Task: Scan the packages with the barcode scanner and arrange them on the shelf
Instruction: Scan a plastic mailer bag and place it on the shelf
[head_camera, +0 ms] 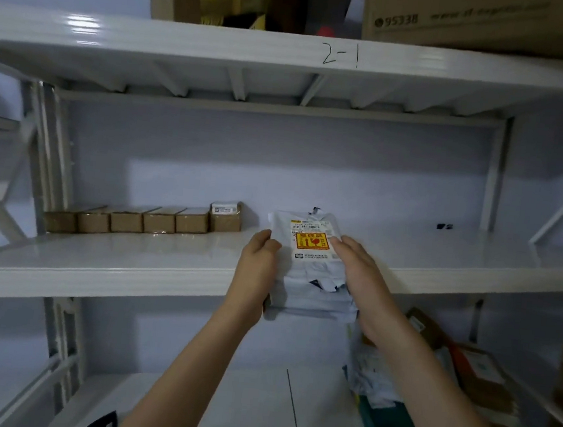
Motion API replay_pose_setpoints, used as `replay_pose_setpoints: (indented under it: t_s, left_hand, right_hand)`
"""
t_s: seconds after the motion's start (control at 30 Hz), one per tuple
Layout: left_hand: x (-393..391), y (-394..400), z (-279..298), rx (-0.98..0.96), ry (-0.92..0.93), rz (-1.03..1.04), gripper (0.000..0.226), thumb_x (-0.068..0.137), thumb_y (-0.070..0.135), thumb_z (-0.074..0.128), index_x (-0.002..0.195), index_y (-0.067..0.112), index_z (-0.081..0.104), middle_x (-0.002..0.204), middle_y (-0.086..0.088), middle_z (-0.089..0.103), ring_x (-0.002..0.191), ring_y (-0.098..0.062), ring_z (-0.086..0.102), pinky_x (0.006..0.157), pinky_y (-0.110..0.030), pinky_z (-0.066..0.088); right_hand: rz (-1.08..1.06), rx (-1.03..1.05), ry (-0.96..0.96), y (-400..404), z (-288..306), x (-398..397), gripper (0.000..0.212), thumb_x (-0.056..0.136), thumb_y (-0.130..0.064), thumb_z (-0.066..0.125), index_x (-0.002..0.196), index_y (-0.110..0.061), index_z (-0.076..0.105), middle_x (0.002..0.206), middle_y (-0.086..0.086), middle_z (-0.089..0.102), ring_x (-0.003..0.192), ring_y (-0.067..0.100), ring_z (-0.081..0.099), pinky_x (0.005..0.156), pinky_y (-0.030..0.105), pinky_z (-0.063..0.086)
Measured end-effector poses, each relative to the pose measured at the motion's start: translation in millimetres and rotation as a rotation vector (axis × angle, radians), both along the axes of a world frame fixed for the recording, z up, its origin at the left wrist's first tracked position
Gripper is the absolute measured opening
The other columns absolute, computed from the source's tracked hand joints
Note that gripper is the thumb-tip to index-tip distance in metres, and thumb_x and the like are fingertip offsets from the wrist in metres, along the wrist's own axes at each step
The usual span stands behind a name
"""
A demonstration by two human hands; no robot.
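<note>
A white plastic mailer package [308,247] with a shipping label and a yellow-red fragile sticker lies on the middle shelf [103,261], its near end hanging over the front edge. My left hand [257,262] holds its left side with fingers curled at the edge. My right hand [359,265] grips its right side, fingers laid over the label. A row of several small brown boxes [142,220] stands at the shelf's back left. A dark object at the bottom edge [100,424] may be the scanner; I cannot tell.
The upper shelf edge is marked "2-1" [340,55] and carries large cardboard boxes [481,19]. On the lower shelf to the right lie more parcels: a pile of mailers [376,394] and brown boxes [484,381]. A small dark item [444,226] sits at the middle shelf's back right.
</note>
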State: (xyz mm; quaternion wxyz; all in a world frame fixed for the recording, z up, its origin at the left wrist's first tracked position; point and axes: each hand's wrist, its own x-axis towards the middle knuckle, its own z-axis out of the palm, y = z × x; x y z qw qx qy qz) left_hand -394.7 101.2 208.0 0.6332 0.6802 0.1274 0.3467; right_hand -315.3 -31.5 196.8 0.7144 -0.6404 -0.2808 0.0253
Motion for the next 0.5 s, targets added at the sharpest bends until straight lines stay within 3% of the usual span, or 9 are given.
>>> replay_pose_setpoints:
  t_s: [0.03, 0.1, 0.17, 0.23, 0.3, 0.43, 0.5]
  left_hand:
    - [12, 6, 1, 0.014, -0.010, -0.011, 0.030, 0.095, 0.017, 0.039, 0.106, 0.029, 0.065, 0.112, 0.001, 0.068, 0.103, -0.019, 0.063, 0.085, -0.035, 0.051]
    - [38, 21, 2, 0.045, 0.017, -0.011, 0.034, 0.093, 0.015, 0.037, 0.112, 0.017, 0.064, 0.114, -0.010, 0.068, 0.105, -0.028, 0.063, 0.095, -0.044, 0.050]
    - [63, 39, 7, 0.058, 0.051, 0.022, 0.026, 0.094, 0.014, 0.037, 0.095, 0.014, 0.062, 0.097, -0.011, 0.063, 0.085, -0.023, 0.058, 0.077, -0.034, 0.047]
    - [86, 57, 14, 0.066, 0.074, 0.060, 0.025, 0.094, 0.012, 0.036, 0.072, 0.019, 0.046, 0.075, -0.005, 0.045, 0.066, -0.019, 0.042, 0.060, -0.030, 0.032]
    - [108, 77, 20, 0.053, 0.101, 0.065, 0.023, 0.095, 0.013, 0.035, 0.075, 0.012, 0.046, 0.076, -0.013, 0.043, 0.069, -0.025, 0.043, 0.062, -0.033, 0.031]
    - [148, 116, 31, 0.015, 0.149, 0.043, 0.024, 0.097, 0.015, 0.039, 0.075, 0.017, 0.047, 0.082, -0.007, 0.052, 0.069, -0.018, 0.048, 0.063, -0.028, 0.038]
    - [164, 133, 36, -0.015, 0.179, 0.062, 0.018, 0.098, 0.016, 0.039, 0.088, 0.010, 0.053, 0.094, -0.012, 0.052, 0.072, -0.018, 0.047, 0.061, -0.027, 0.036]
  right_hand:
    - [-0.002, -0.030, -0.025, 7, 4, 11, 0.016, 0.103, -0.036, 0.048, 0.099, -0.032, 0.063, 0.080, -0.032, 0.071, 0.071, -0.018, 0.064, 0.061, 0.012, 0.046]
    - [-0.012, -0.079, -0.040, 21, 10, 34, 0.020, 0.103, -0.039, 0.047, 0.099, -0.031, 0.065, 0.086, -0.027, 0.072, 0.076, -0.015, 0.065, 0.068, 0.017, 0.044]
    - [-0.011, -0.135, -0.047, 38, 18, 57, 0.023, 0.103, -0.040, 0.046, 0.100, -0.029, 0.066, 0.098, -0.019, 0.073, 0.088, -0.005, 0.066, 0.076, 0.023, 0.046]
    - [-0.005, -0.200, -0.033, 54, 26, 79, 0.027, 0.103, -0.042, 0.046, 0.106, -0.026, 0.068, 0.108, -0.008, 0.073, 0.100, 0.009, 0.067, 0.092, 0.031, 0.049]
    - [0.004, -0.259, 0.004, 72, 34, 103, 0.035, 0.101, -0.046, 0.047, 0.112, -0.022, 0.070, 0.111, 0.000, 0.074, 0.105, 0.021, 0.068, 0.099, 0.037, 0.049]
    - [0.129, -0.219, 0.131, 105, 46, 149, 0.041, 0.101, -0.042, 0.051, 0.118, -0.012, 0.072, 0.113, 0.011, 0.075, 0.100, 0.026, 0.070, 0.080, 0.031, 0.052]
    - [0.190, -0.228, 0.163, 123, 48, 170, 0.042, 0.102, -0.038, 0.050, 0.125, -0.008, 0.068, 0.122, 0.013, 0.071, 0.106, 0.026, 0.066, 0.090, 0.034, 0.052]
